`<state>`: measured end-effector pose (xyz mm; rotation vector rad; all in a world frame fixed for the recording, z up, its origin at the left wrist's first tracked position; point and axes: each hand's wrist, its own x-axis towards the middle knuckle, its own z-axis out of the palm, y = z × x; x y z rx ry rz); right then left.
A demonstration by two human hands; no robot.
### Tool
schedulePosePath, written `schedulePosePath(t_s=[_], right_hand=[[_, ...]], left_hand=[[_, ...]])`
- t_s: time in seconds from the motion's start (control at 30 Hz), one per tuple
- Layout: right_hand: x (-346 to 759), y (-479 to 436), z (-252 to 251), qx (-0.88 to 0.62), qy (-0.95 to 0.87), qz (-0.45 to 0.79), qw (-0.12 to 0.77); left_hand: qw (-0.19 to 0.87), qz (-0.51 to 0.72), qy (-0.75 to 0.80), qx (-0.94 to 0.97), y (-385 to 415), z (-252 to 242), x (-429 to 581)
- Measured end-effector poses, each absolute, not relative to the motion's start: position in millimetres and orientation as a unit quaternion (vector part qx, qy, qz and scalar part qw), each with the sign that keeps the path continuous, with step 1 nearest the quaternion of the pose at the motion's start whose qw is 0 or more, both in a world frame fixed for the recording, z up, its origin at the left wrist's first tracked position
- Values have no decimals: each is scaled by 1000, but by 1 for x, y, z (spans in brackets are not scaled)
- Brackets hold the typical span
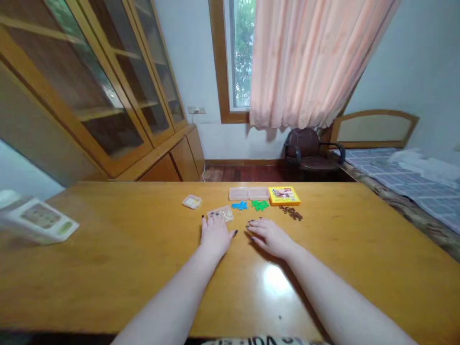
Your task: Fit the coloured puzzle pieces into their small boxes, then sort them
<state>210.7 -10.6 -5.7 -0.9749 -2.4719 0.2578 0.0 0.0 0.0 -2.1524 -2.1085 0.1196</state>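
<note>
Your left hand (214,235) and right hand (271,235): bare, forearms bare too. Dark-polished fingernails (235,233) on every finger in view. Light fabric garment with dark printed lettering (266,341) at bottom edge.

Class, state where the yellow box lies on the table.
In the head view, the yellow box lies far across the table, just right of the clear plastic case, with brown pieces in front.
</note>
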Motion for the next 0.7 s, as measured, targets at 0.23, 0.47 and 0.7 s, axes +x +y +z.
schedulePosePath(t_s=[0.23,0.47,0.7], right_hand=[[211,-6,-2,-368,-893,113,235],[214,-6,-3,-387,-885,123,225],[215,-4,-6,-401,-882,128,214]], left_hand=[[6,-19,-714,-700,48,-10,-34],[1,-40,-760,-649,59,0,-76],[-19,-30,-773,-633,67,-4,-94]])
